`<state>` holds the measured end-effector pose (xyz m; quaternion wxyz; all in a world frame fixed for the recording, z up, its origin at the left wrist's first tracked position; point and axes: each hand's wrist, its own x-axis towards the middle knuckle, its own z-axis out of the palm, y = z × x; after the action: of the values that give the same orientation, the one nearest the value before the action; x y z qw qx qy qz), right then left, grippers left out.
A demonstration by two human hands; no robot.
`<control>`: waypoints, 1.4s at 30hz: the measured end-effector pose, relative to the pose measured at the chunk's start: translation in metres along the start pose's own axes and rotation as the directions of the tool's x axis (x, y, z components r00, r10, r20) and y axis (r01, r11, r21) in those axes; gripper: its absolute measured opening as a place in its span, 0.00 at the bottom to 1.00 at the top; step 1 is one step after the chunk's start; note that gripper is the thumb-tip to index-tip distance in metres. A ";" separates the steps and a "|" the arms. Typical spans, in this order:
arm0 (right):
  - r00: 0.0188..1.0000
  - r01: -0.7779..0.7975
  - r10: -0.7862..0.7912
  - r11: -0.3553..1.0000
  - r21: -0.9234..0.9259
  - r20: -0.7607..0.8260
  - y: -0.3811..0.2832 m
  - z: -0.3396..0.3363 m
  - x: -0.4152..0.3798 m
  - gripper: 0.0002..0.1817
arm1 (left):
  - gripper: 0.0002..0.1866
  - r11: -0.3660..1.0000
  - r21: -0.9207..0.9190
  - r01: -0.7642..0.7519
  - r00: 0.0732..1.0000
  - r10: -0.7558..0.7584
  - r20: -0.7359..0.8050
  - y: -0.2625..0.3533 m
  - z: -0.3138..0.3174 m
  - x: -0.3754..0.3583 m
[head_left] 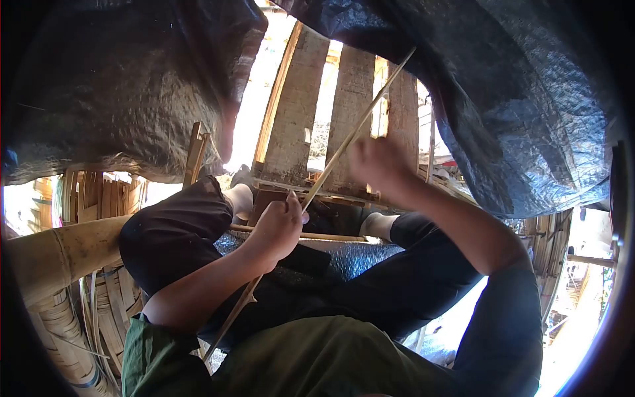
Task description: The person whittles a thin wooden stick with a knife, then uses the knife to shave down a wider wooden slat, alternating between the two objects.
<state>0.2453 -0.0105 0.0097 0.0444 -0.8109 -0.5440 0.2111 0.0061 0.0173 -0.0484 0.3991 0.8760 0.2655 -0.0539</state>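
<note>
Pale strip: this long, thin strip (pixel 338 157) runs slantwise in front of the person, from the lower left, through the left hand, up to the dark sheet at upper right.
Left hand: the hand (pixel 276 226) is closed around the strip, with the thumb pointing up along it.
Right hand: the hand (pixel 378 165) is just beside the upper part of the strip, fingers curled and blurred; I cannot tell if it grips something.
Thin stick: another stick (pixel 334 237) lies crosswise beyond the left hand, between the lower legs.
Woven bamboo: a curved woven piece (pixel 122 298) stands at lower left, below a thick bamboo pole (pixel 79 246); whether it is a basket, and what is inside, I cannot tell.
Wooden planks: they (pixel 297 109) lie ahead, between two hanging dark sheets (pixel 522 99).
</note>
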 end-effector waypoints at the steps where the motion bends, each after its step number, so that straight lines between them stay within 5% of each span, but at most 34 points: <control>1: 0.996 -0.007 0.001 0.998 0.063 0.095 -0.015 -0.001 -0.011 0.26 | 0.24 0.971 0.210 -0.115 0.984 0.141 -0.112 0.003 -0.003 -0.005; 2: 0.996 -0.004 -0.002 0.998 0.063 0.093 -0.016 -0.005 -0.009 0.26 | 0.24 0.886 0.421 -0.194 0.937 0.294 -0.188 0.005 -0.005 -0.007; 4: 0.997 0.071 -0.072 0.997 0.039 0.033 -0.013 -0.006 -0.007 0.24 | 0.24 0.918 0.352 -0.181 0.955 0.250 -0.161 0.001 -0.009 0.001; 5: 0.997 0.068 -0.069 0.997 0.039 0.043 -0.009 -0.003 -0.005 0.24 | 0.25 0.948 0.277 -0.157 0.968 0.203 -0.145 0.001 -0.007 0.003; 6: 0.995 0.096 -0.095 0.995 0.040 -0.040 -0.006 0.000 0.001 0.23 | 0.21 0.955 -0.209 -0.212 0.903 0.109 -0.415 -0.002 0.002 0.010; 7: 0.985 0.120 -0.114 0.992 0.043 -0.126 -0.005 0.001 0.005 0.22 | 0.21 0.955 -0.208 -0.210 0.903 0.108 -0.415 -0.006 0.005 0.009; 9: 0.978 0.131 -0.129 0.991 -0.004 -0.166 -0.004 0.001 0.008 0.21 | 0.23 0.886 -0.463 0.031 0.985 -0.106 -0.138 -0.009 0.003 0.012; 10: 0.972 0.158 -0.157 0.987 -0.011 -0.175 -0.004 0.000 0.008 0.21 | 0.23 0.887 -0.460 0.029 0.985 -0.104 -0.137 0.005 -0.010 0.012; 12: 0.964 0.190 -0.190 0.982 -0.020 -0.187 -0.003 0.000 0.007 0.21 | 0.25 0.608 -0.701 0.372 0.908 -0.395 0.139 0.034 -0.034 0.012; 14: 0.942 0.207 -0.218 0.976 -0.070 -0.256 -0.003 0.001 0.006 0.21 | 0.16 0.691 -0.621 0.371 0.919 -0.371 0.135 0.026 -0.032 0.014; 16: 0.952 0.209 -0.221 0.975 -0.080 -0.213 -0.006 -0.004 0.003 0.21 | 0.19 0.764 -0.535 0.362 0.929 -0.346 0.135 0.031 -0.037 0.011; 17: 0.962 0.202 -0.215 0.975 -0.089 -0.170 -0.006 -0.006 0.001 0.21 | 0.16 0.617 -0.658 0.432 0.890 -0.410 0.200 0.038 -0.040 0.009; 18: 0.961 0.202 -0.215 0.975 -0.092 -0.172 0.001 -0.005 0.005 0.21 | 0.24 0.446 -0.753 0.483 0.847 -0.454 0.275 0.043 -0.042 0.008; 20: 0.943 -0.055 -0.010 0.981 -0.185 -0.333 0.024 -0.006 0.026 0.25 | 0.24 0.458 -0.762 0.457 0.872 -0.399 0.283 0.035 -0.033 -0.001; 21: 0.966 -0.116 0.091 0.989 -0.094 -0.242 0.046 -0.022 0.038 0.27 | 0.24 0.471 -0.771 0.428 0.895 -0.342 0.287 0.032 -0.031 -0.003; 23: 0.919 -0.113 0.067 0.989 -0.098 -0.389 0.068 -0.019 0.043 0.28 | 0.24 0.445 -0.758 0.477 0.867 -0.382 0.321 0.047 -0.048 -0.002; 25: 0.967 -0.207 0.208 0.978 0.022 -0.145 0.037 -0.020 0.032 0.28 | 0.23 0.395 -0.755 0.523 0.833 -0.423 0.356 0.049 -0.052 -0.002; 26: 0.979 -0.200 0.204 0.974 0.106 -0.025 0.005 -0.023 0.015 0.27 | 0.23 0.459 -0.726 0.513 0.841 -0.436 0.319 0.041 -0.048 0.000; 28: 0.994 -0.112 0.113 0.993 -0.040 0.016 -0.031 -0.003 -0.015 0.27 | 0.23 0.517 -0.693 0.502 0.849 -0.448 0.281 0.027 -0.028 0.005; 30: 0.998 0.016 -0.013 0.999 -0.052 0.059 -0.038 -0.002 -0.029 0.26 | 0.24 0.679 -0.670 0.301 0.918 -0.397 0.009 0.015 -0.003 0.005; 31: 0.986 0.139 -0.133 0.989 -0.054 0.103 -0.039 -0.002 -0.032 0.26 | 0.24 0.678 -0.668 0.307 0.916 -0.401 0.014 0.025 -0.015 0.003; 33: 0.993 0.046 -0.054 0.996 -0.074 -0.110 -0.018 -0.003 -0.006 0.25 | 0.24 0.441 -0.742 0.505 0.830 -0.484 0.277 0.045 -0.042 -0.002; 34: 0.973 0.006 -0.031 0.994 -0.111 -0.227 0.003 -0.003 0.016 0.23 | 0.24 0.492 -0.726 0.481 0.854 -0.449 0.262 0.046 -0.043 -0.003; 35: 0.989 -0.063 0.060 0.998 -0.024 -0.136 0.014 -0.024 0.027 0.23 | 0.24 0.496 -0.723 0.481 0.855 -0.448 0.261 0.045 -0.040 -0.002; 37: 0.967 -0.055 0.011 0.985 -0.166 -0.256 0.042 -0.021 0.046 0.22 | 0.24 0.499 -0.752 0.431 0.878 -0.425 0.221 0.043 -0.032 0.001; 39: 0.993 0.019 -0.042 0.981 -0.195 -0.112 0.029 -0.010 0.033 0.21 | 0.24 0.419 -0.769 0.483 0.849 -0.438 0.294 0.043 -0.041 0.002; 40: 0.996 -0.083 0.083 0.996 -0.017 -0.025 -0.011 -0.015 0.011 0.20 | 0.24 0.336 -0.776 0.534 0.817 -0.443 0.370 0.041 -0.044 0.003; 42: 0.995 0.099 -0.099 0.995 -0.004 0.022 -0.041 -0.006 -0.025 0.26 | 0.24 0.425 -0.741 0.519 0.840 -0.416 0.350 0.037 -0.042 0.006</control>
<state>0.2046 -0.0159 0.0349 0.0471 -0.7808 -0.5844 0.2161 0.0247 0.0305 0.0035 0.7380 0.4780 0.4689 -0.0837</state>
